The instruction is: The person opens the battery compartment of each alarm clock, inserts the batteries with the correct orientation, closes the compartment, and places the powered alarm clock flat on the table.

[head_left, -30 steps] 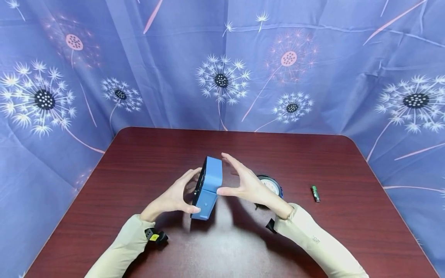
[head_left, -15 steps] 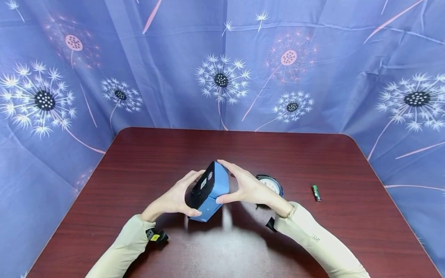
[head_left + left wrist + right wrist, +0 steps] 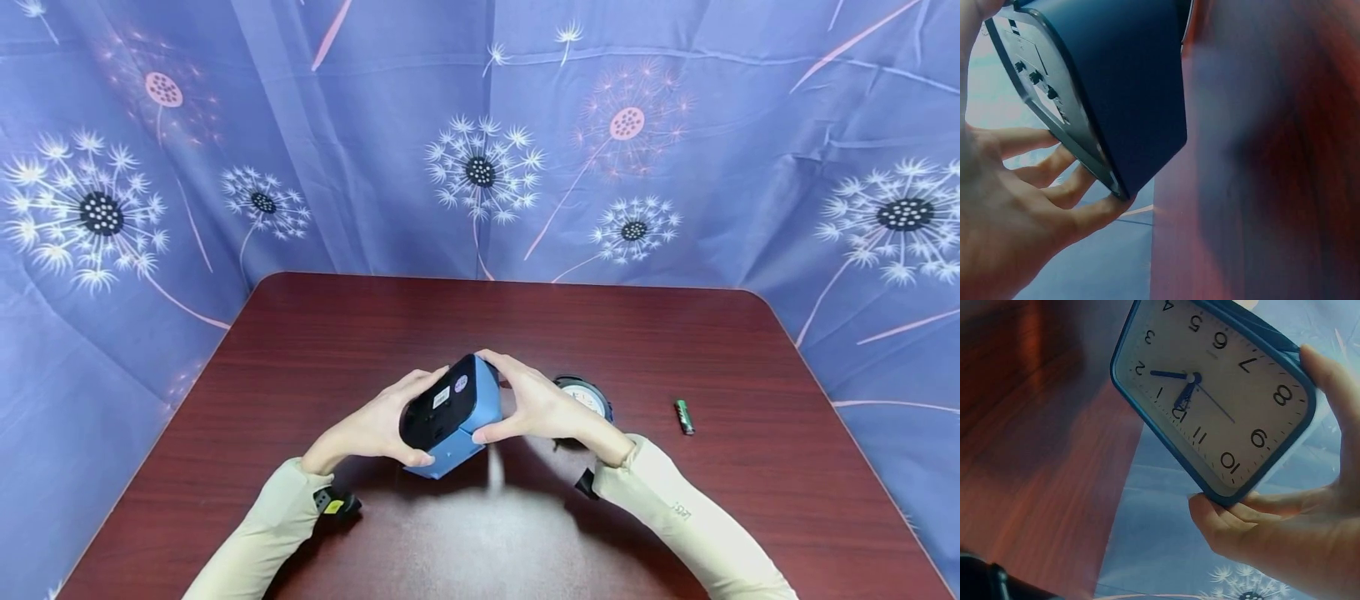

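Between both hands a blue alarm clock [image 3: 442,408] is held tilted above the table, its black back turned up toward the head camera. My left hand [image 3: 378,421] grips one side, thumb on the lower blue edge and fingers along the far edge. The right hand [image 3: 528,404] grips the opposite side, thumb below and fingers at the top corner. In the right wrist view the clock's white dial [image 3: 1210,394] shows with dark numerals and hands. Knobs on the clock's back [image 3: 1035,78] appear in the left wrist view.
A second round clock [image 3: 585,398] with a dark rim lies on the table, partly behind the right wrist. Further right lies a green battery [image 3: 683,417]. The dark red table [image 3: 360,317] ends at a blue dandelion-print curtain [image 3: 375,167].
The blue clock has turned so its black back faces more toward the head camera. My right fingers, earlier apart from its top edge, now touch its corner.
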The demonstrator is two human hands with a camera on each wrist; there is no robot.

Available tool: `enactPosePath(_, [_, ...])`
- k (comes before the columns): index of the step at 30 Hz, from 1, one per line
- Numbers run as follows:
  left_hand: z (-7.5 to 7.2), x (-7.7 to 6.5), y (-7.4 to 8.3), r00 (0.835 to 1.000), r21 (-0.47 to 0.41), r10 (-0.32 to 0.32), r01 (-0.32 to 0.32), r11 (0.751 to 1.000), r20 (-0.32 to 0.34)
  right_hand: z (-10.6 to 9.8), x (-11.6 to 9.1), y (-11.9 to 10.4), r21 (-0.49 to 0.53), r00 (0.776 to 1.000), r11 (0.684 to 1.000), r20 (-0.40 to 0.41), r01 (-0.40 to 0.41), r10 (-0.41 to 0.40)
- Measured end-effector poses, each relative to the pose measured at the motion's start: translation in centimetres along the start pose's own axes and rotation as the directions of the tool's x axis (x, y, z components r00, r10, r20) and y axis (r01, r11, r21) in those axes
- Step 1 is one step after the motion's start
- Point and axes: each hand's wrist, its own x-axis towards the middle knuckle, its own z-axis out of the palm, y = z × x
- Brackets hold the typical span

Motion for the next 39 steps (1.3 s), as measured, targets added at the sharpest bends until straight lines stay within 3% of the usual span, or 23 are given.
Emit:
enactPosePath(7, [-0.1, 0.1, 0.5, 0.998, 0.048, -0.049, 0.048, 0.998, 0.03, 0.0, -0.2, 0.3, 0.007, 0.996, 0.998, 0.056, -0.067, 0.066])
enactPosePath(16, [-0.5, 0.6, 1.4, 0.99, 0.117, -0.105, 0.094, 0.989, 0.091, 0.4, -0.3, 0.5, -0.028, 0.999, 0.999, 0.033, -0.022, 0.023])
enactPosePath(27, [-0.9, 0.5, 1.6, 0.992, 0.182, -0.072, 0.053, 0.982, 0.102, 2.2, -0.4, 1.3, -0.018, 0.995, 0.998, -0.078, 0.064, -0.065])
enactPosePath(39, [-1.3, 0.6, 1.7, 0.992, 0.16, -0.048, 0.029, 0.987, 0.115, 2.7, -0.9, 1.6, -0.034, 0.985, 0.998, -0.162, 0.06, -0.065])
